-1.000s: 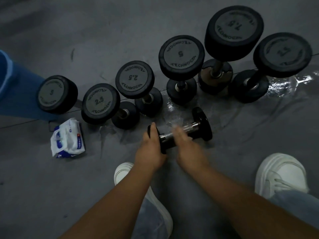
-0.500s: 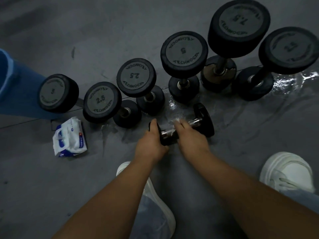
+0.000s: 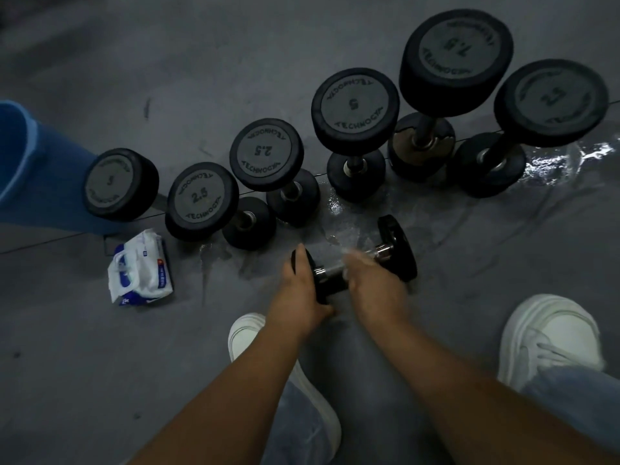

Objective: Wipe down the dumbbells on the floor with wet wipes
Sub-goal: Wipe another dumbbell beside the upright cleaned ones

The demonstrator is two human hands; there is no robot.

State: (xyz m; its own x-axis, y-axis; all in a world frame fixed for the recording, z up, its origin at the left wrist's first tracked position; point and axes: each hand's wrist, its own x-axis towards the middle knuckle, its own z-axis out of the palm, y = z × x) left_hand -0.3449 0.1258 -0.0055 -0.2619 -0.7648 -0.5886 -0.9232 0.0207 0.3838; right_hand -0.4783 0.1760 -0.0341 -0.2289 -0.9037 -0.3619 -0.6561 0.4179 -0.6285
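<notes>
A small black dumbbell (image 3: pixel 397 245) with a chrome handle lies on its side on the grey floor in front of me. My left hand (image 3: pixel 298 290) grips its near weight head. My right hand (image 3: pixel 372 280) is blurred over the handle, fingers curled round it; a pale wet wipe (image 3: pixel 350 255) shows faintly at its fingertips. Behind stands a row of several black dumbbells on end, among them a 2.5 (image 3: pixel 201 196), another 2.5 (image 3: pixel 265 152), a 5 (image 3: pixel 354 109) and a 7.5 (image 3: pixel 456 55). A white and blue pack of wet wipes (image 3: pixel 141 268) lies at the left.
A blue bucket (image 3: pixel 30 166) stands at the far left beside the row. Wet patches (image 3: pixel 550 166) shine on the floor near the right dumbbells. My two white shoes (image 3: pixel 248 333) (image 3: pixel 550 337) flank my arms at the bottom.
My right hand has slid back and forth along the chrome handle. My left hand has kept its grip on the near head. The view shifted slightly.
</notes>
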